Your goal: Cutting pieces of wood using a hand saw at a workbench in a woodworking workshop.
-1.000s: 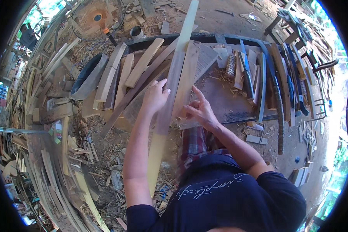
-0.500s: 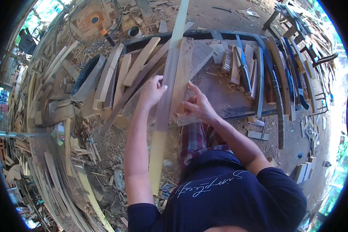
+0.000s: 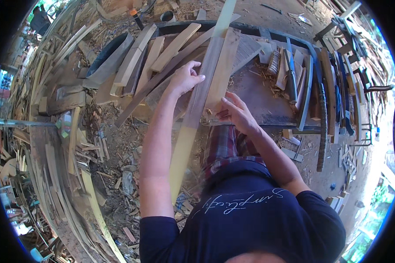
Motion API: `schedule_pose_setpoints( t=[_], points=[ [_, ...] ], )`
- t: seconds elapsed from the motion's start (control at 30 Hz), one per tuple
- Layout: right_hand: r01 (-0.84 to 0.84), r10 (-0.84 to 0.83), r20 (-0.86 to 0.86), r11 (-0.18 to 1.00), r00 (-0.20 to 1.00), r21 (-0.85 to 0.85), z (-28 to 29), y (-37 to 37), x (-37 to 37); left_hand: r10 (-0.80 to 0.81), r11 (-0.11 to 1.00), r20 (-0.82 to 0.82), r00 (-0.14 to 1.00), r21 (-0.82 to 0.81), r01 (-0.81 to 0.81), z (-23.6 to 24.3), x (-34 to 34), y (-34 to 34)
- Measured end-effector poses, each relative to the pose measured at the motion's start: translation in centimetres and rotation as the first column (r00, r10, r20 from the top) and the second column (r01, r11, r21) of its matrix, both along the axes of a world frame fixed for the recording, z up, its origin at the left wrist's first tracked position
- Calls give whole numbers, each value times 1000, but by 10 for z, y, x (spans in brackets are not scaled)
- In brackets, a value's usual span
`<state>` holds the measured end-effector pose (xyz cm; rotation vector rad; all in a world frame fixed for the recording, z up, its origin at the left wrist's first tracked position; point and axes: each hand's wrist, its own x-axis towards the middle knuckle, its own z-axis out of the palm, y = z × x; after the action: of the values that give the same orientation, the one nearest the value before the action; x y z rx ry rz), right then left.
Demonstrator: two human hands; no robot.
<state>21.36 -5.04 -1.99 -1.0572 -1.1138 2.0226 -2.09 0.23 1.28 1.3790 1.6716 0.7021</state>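
Note:
A long straight strip (image 3: 202, 87), pale at its far end, brown in the middle and yellow at its near end, crosses the low workbench (image 3: 267, 111) at a slant. Beside its left edge is my left hand (image 3: 186, 80), fingers loosely bent and apart, thumb pointing at the strip. A light wooden board (image 3: 222, 65) lies along the strip's right side. My right hand (image 3: 240, 115) is at the board's near end, fingertips by its right edge, with some fingers curled. Whether either hand presses on the wood cannot be made out.
Several wooden pieces (image 3: 174, 48) lie at the bench's left. A blue-and-black tool (image 3: 291, 79) rests among offcuts on its right, near a ridged rod (image 3: 322, 127). Left of the bench stands an open dark trough (image 3: 112, 59). Long wood strips (image 3: 57, 184) are heaped further left.
The view has shifted, so the bench sits higher and further right. My right index finger, stretched out before, is now more bent. Both hands stay near the strip and board.

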Motion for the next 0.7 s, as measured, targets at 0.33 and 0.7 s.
schedule_pose_setpoints(
  t=[0.33,0.7],
  points=[
    [-126,89,-171,968,981,-219,1,-4,-18,46,960,-70,997,280,-25,0,-14,-53],
    [-164,83,-276,944,958,-285,-15,-38,-25,257,966,413,874,-111,-232,-25,-8,-200]
  ],
)
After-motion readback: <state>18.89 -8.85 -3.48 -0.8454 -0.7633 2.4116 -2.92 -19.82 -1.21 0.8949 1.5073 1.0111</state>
